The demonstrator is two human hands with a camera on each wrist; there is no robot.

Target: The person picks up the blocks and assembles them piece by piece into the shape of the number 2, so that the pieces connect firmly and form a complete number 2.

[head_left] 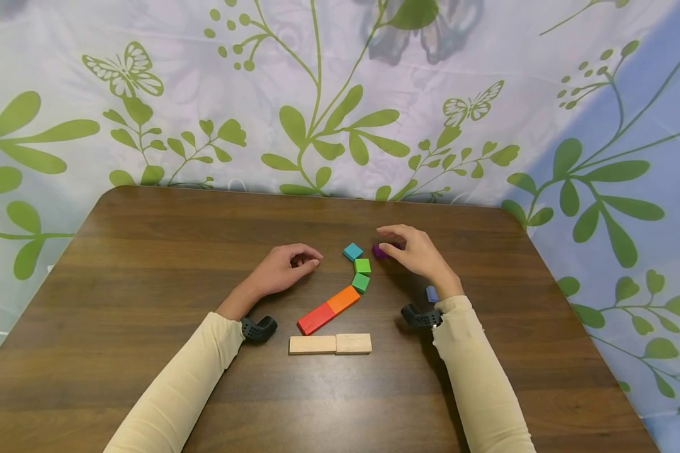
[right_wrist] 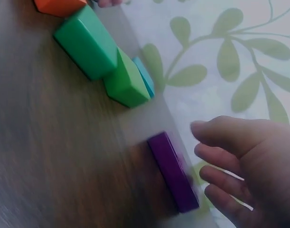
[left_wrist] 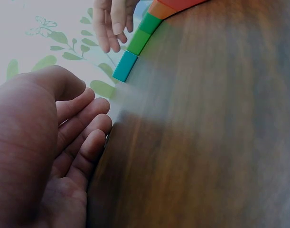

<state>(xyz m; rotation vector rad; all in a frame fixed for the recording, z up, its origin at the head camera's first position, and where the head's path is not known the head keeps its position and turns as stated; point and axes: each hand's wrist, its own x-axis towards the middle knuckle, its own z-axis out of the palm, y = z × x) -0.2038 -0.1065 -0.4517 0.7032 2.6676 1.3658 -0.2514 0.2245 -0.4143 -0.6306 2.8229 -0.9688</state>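
My right hand (head_left: 418, 253) hovers over a purple block (head_left: 379, 251) lying on the table. In the right wrist view its relaxed fingers are beside the purple block (right_wrist: 174, 173), apart from it. My left hand (head_left: 283, 270) holds nothing, its fingers loosely bent left of the colored row. That row runs from a red block (head_left: 316, 319) through an orange block (head_left: 343, 300), a dark green block (head_left: 361, 283) and a light green block (head_left: 362, 266) to a turquoise block (head_left: 352, 252). A blue block (head_left: 432, 294) is partly hidden by the right wrist.
Two plain wooden blocks (head_left: 313, 345) lie end to end near the front of the row. Everything sits on a brown wooden table (head_left: 147, 251). Behind its far edge hangs a white cloth (head_left: 175, 75) with green leaves and butterflies.
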